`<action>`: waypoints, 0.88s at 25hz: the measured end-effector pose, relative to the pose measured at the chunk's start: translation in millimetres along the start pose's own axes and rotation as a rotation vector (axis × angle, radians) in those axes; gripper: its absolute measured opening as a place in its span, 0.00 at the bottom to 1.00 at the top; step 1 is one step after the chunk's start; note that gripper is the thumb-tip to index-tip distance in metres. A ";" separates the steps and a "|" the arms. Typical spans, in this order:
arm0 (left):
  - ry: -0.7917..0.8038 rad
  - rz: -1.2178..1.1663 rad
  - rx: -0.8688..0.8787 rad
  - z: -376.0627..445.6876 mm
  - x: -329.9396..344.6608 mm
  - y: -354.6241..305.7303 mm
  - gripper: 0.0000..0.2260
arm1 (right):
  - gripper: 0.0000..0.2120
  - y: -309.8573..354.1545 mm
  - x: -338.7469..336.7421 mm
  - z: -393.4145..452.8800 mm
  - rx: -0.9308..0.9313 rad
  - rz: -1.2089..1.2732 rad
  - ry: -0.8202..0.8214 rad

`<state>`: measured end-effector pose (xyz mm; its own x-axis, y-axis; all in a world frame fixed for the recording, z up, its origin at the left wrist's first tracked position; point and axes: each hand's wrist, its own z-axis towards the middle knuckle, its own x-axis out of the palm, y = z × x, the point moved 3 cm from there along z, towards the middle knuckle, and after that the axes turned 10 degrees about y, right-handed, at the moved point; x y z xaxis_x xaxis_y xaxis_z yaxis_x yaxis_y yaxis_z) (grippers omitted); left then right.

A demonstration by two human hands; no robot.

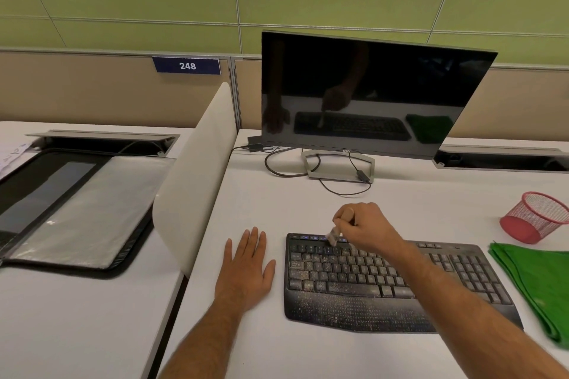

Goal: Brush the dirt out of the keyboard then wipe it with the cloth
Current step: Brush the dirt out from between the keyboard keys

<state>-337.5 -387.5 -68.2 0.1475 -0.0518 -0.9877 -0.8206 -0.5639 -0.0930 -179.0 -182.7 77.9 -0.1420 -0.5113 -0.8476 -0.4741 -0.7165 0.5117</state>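
Observation:
A black keyboard (363, 283) lies on the white desk, speckled with pale dirt over its left keys and palm rest. My right hand (366, 226) grips a small brush (333, 236) above the keyboard's top left rows, bristles down on the keys. My left hand (246, 271) rests flat on the desk just left of the keyboard, fingers straight. A folded green cloth (535, 283) lies right of the keyboard.
A dark monitor (369, 95) stands behind the keyboard with cables (277, 169) around its stand. A red mesh cup (537, 215) lies on its side at the right. A white divider (197, 175) separates a neighbouring desk holding a black case (74, 212).

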 end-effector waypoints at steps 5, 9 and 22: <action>0.001 -0.016 -0.009 -0.4 -0.6 -0.8 0.33 | 0.15 1.8 7.9 -4.1 0.042 0.062 0.066; 0.002 -0.021 -0.004 -0.5 -3.4 -1.5 0.34 | 0.13 1.3 7.3 -4.7 0.072 0.077 -0.028; 0.027 -0.033 -0.008 -3.4 -6.4 -2.5 0.36 | 0.14 -2.9 14.2 -5.7 0.077 0.055 -0.047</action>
<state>-334.5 -388.6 -61.2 0.1898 -0.0551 -0.9803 -0.8108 -0.5719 -0.1248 -174.7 -190.5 65.1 -0.2096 -0.5251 -0.8248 -0.5292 -0.6484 0.5473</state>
